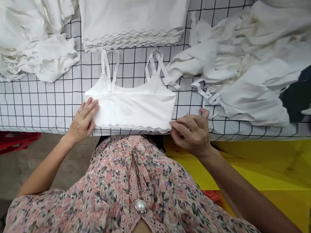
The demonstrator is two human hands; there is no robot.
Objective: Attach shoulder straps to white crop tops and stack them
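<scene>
A white bra top (133,105) with thin shoulder straps lies flat near the table's front edge, its scalloped hem toward me. My left hand (83,119) rests on its left side, fingers stretched out over the fabric; a ring shows on one finger. At the lower right corner, my right hand (193,131) pinches the hem between thumb and fingertips, the other fingers curled. The straps point away from me, and the right ones lie close to a heap of white garments.
A neat stack of white scalloped-edge pieces (134,17) lies just behind the bra top. Loose white garments are heaped at left (25,37) and right (250,62) on the checked tablecloth (59,99). A red plastic stool (14,141) and a yellow container (270,172) stand below the table edge.
</scene>
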